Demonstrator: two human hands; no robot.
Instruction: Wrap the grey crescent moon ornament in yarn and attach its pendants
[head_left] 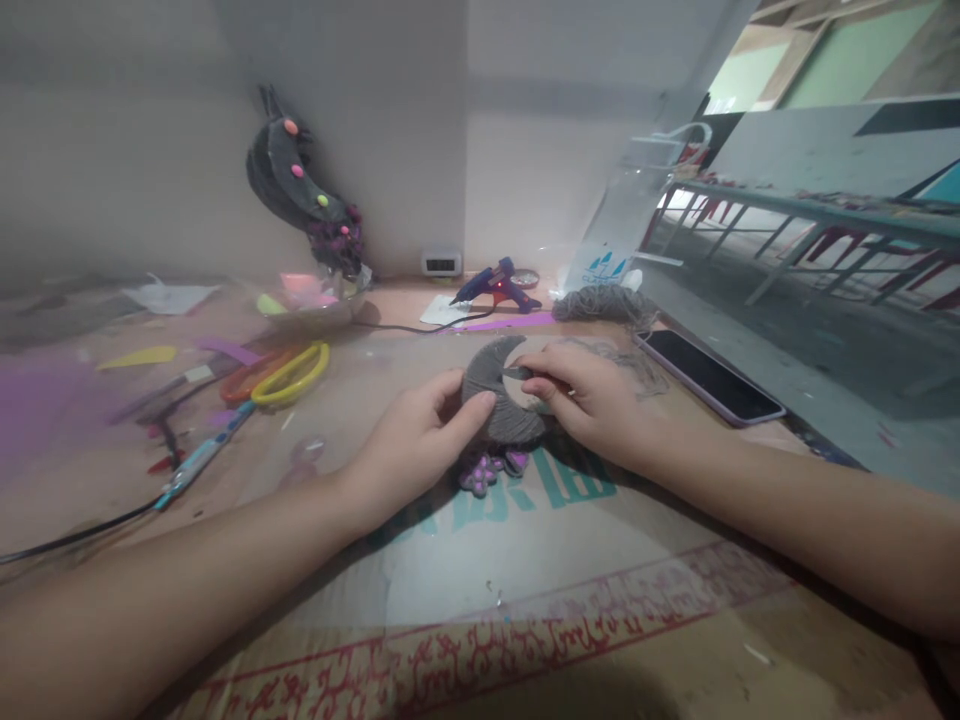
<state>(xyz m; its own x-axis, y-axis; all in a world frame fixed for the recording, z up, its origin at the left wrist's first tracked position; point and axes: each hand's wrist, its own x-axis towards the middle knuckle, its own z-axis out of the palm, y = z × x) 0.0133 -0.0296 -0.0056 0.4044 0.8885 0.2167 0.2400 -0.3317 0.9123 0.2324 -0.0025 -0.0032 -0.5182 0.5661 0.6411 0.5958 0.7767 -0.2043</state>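
A crescent moon wrapped in grey yarn (489, 385) stands over the table's plastic sheet, with purple-and-grey flower-like pieces (484, 474) at its lower end. My left hand (431, 425) grips its left, outer side, thumb across the front. At the inner curve, my right hand (581, 395) is closed in a pinch on a small, pointed grey piece (516, 373). Whether that piece is joined to the moon I cannot tell. Behind my right hand lies a skein of grey yarn (604, 307), with loose strands trailing toward the hand.
A blue glue gun (495, 285) rests at the back near a small white clock (441, 263). Yellow-handled scissors (292, 375) and a blue pen-like tool with a cord (202, 455) lie left. A phone (712, 378) lies right. Another decorated grey crescent (289, 175) leans against the wall.
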